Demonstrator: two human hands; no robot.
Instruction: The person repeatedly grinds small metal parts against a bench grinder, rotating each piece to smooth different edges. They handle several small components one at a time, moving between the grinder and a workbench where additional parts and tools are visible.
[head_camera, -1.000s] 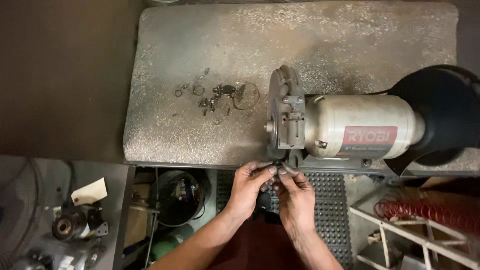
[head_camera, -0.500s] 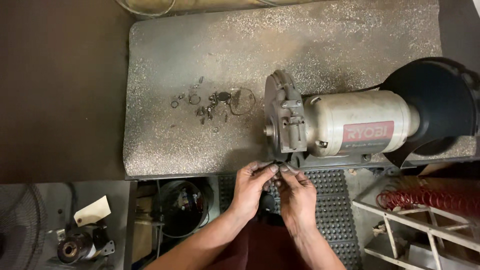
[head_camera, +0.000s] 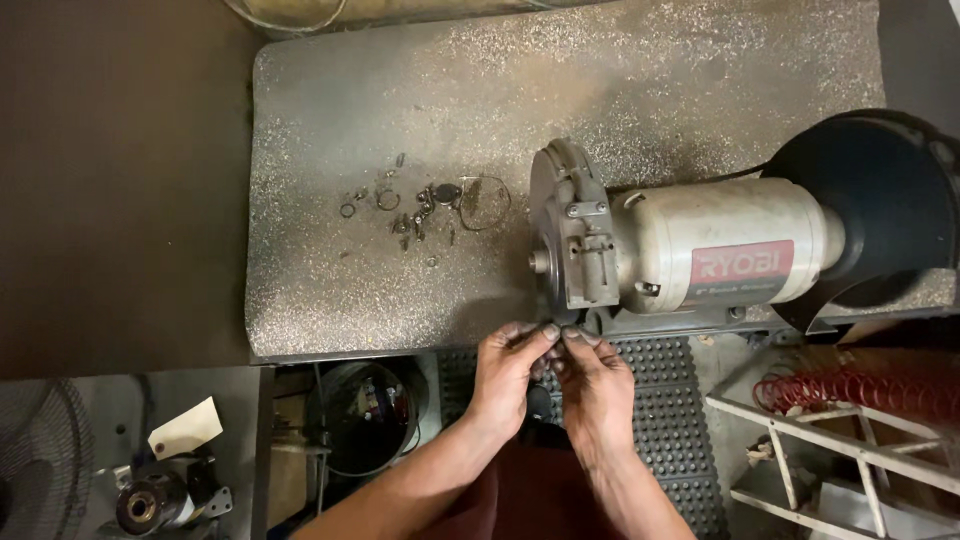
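Both hands at 6 o'clock, below bench edge – left hand (head_camera: 508, 372) and right hand (head_camera: 594, 378) fingertip to fingertip, pinched closed on something too small to make out. Bench grinder (head_camera: 700, 255) at 3 o'clock on speckled bench top (head_camera: 400, 90), guard end just above fingertips. Step, by judgement: handling a small fastener or fitting off the grinder's lower edge. Next move calls for fine fingertip control, no slip over the edge. Loose rings, screws and washers (head_camera: 425, 210) scattered at 11 o'clock, well apart. Studded mat (head_camera: 660, 380) beneath hands – dropped part hard to spot there. Red coiled spring (head_camera: 860, 390) at 4 o'clock
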